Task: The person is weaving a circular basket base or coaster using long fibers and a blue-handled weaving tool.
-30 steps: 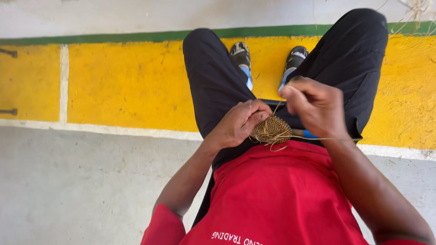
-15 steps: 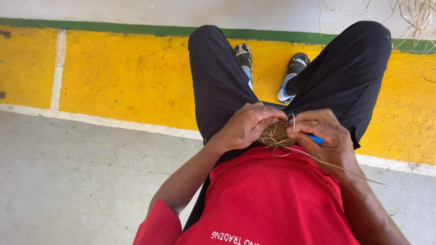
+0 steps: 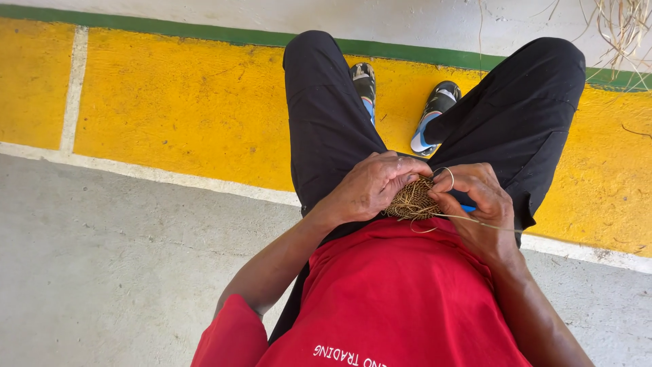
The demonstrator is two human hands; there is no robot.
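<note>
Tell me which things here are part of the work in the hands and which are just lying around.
In the work:
- left hand and right hand
- small round woven straw-coloured fibre piece
- loose thin fibre strand
- blue tool tip

Lying about:
- bundle of dry straw stalks, top right
</note>
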